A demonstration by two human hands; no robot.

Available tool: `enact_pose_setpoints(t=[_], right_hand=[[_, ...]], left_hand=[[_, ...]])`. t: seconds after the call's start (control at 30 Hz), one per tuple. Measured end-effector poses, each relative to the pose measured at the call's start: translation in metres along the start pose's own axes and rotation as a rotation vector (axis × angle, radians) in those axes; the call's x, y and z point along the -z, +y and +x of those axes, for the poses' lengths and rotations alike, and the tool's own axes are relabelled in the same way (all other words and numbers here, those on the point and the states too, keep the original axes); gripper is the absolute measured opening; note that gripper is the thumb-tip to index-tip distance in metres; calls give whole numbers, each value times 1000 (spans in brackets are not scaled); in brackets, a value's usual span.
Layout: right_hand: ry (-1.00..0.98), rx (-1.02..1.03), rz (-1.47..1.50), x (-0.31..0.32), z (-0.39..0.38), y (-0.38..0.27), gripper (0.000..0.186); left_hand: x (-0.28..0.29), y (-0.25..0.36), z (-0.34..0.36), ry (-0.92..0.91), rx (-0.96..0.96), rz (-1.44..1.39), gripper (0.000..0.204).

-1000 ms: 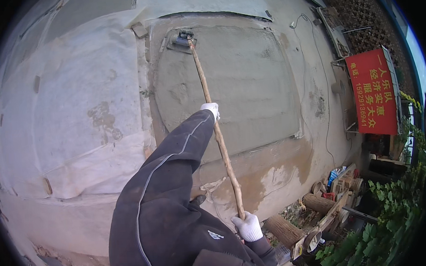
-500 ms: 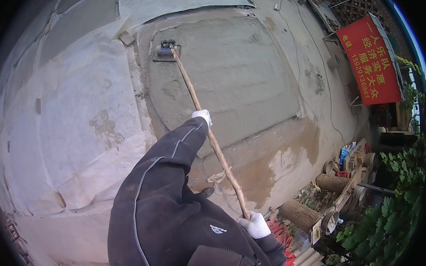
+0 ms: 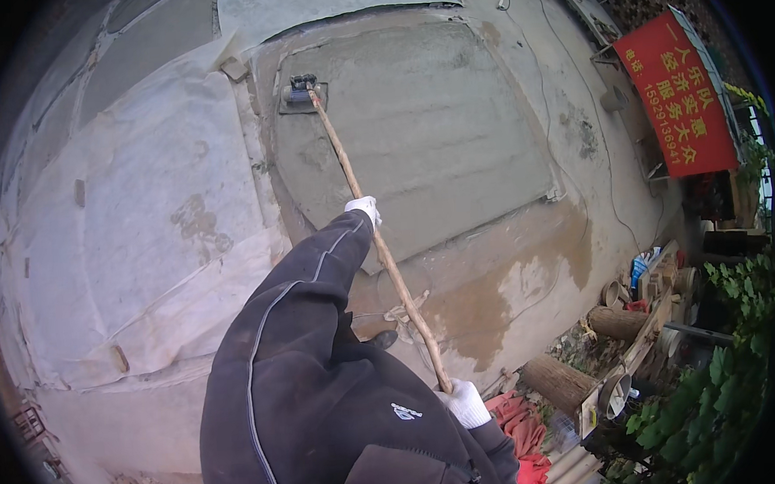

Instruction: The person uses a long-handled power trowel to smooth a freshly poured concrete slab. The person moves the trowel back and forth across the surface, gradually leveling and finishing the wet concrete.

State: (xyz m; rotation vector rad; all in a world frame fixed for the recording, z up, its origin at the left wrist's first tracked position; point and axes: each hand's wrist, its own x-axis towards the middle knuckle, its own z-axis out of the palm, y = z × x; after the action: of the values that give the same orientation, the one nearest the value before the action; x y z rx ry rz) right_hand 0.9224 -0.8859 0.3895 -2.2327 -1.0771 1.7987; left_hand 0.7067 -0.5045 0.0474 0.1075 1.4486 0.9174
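A long bare wooden pole (image 3: 397, 281) slants from near my body up to a flat-plated float with a small motor-like body (image 3: 303, 94). That float rests on the far left part of a wet grey concrete slab (image 3: 425, 126). My left hand (image 3: 366, 210), in a white knitted glove, is wrapped round the pole about midway along. Around the pole's near end closes my right hand (image 3: 463, 404), also white-gloved, low beside my chest. Both arms wear dark sleeves.
Pale sheeting (image 3: 140, 211) covers the ground at left, with a brick (image 3: 235, 69) by the slab's corner. Dark cables (image 3: 596, 117) run along the right. A red banner (image 3: 680, 95), logs (image 3: 560, 382), buckets and leafy plants (image 3: 694, 414) stand beyond. Wet brown ground (image 3: 487, 298) borders the slab.
My view has turned slightly, moving the banner and logs to the right in the picture. The float has shifted slightly leftward on the slab. Both hands keep their grip on the pole.
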Motion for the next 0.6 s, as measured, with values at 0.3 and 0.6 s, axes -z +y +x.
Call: enact_pose_setpoints(t=[0.3,0.6], right_hand=[[-5,-26,53,14,-27,18,20],[-4,-22,0,30,-35,67,28]], left_hand=[[-4,-19,-34,45,75,30,21],[-4,-53,-60,18,45,-86,22]])
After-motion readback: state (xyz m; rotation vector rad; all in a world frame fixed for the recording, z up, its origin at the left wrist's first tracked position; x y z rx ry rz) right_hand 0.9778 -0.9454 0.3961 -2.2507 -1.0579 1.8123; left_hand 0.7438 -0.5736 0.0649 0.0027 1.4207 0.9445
